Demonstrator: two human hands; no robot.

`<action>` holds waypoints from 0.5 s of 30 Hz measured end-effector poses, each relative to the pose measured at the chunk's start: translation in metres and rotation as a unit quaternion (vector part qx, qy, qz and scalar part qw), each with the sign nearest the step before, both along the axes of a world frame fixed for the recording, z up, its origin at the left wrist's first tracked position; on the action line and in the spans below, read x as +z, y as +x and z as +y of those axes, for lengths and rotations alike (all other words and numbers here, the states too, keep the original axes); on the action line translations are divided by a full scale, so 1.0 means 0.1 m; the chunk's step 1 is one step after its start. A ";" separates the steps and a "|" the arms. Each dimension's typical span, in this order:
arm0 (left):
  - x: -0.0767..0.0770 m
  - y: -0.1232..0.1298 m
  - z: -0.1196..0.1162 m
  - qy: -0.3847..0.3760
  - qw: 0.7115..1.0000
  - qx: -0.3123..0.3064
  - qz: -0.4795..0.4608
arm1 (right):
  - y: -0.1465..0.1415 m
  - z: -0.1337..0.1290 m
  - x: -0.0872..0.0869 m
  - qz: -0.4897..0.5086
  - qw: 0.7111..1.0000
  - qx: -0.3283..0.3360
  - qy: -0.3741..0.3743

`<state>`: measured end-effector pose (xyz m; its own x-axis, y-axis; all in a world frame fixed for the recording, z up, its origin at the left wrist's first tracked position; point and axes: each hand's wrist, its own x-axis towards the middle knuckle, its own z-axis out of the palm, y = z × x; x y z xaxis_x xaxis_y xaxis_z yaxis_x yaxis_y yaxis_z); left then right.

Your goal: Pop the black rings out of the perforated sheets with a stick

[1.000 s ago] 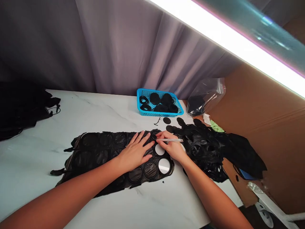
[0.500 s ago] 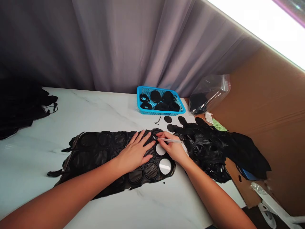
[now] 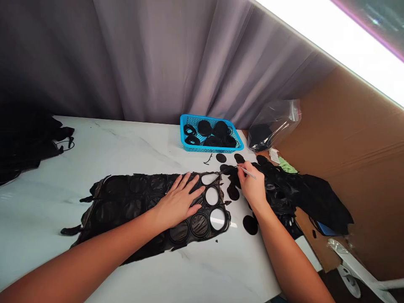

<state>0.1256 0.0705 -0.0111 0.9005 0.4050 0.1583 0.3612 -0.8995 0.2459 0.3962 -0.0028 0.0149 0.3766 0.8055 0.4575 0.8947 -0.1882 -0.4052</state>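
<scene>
Two hands: left hand (image 3: 178, 203) open on a three-holed black sheet (image 3: 116, 211), right hand (image 3: 254, 188) pinching one slim tool (image 3: 248, 171).

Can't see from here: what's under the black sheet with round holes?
The white table shows through the empty holes; elsewhere the black sheet and the left hand cover it.

The left hand (image 3: 179, 203) lay flat and palm-down, its fingers (image 3: 189, 185) spread wide apart, while the left forearm (image 3: 85, 256) stretched in a long diagonal up from the bottom edge of the view. The right hand (image 3: 254, 187) sat more on its side, its fingertips (image 3: 243, 171) drawn together in what looked like a pinch. The right forearm (image 3: 292, 261) rose from the bottom edge (bare, like the left) and angled inward, well apart from the other arm.
</scene>
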 end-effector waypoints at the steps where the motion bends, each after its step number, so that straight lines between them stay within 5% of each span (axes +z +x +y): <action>1: 0.01 0.00 0.00 0.001 1.000 0.000 0.002 | 0.05 -0.01 0.01 -0.017 1.000 -0.015 -0.005; 7: 0.04 0.01 -0.01 0.004 1.000 0.000 0.020 | 0.39 -0.11 0.04 -0.098 0.990 -0.103 -0.022; 11: 0.04 0.02 -0.01 0.002 1.000 -0.001 0.020 | 0.47 -0.13 0.09 -0.079 0.995 -0.065 0.017; 15: 0.11 -0.03 -0.01 0.014 0.999 -0.002 0.034 | 0.26 -0.09 0.15 0.086 0.994 0.006 0.071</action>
<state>0.1223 0.0699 0.0003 0.9109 0.3982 0.1085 0.3731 -0.9069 0.1958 0.4220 -0.0117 0.0296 0.4491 0.7428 0.4966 0.8119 -0.1072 -0.5739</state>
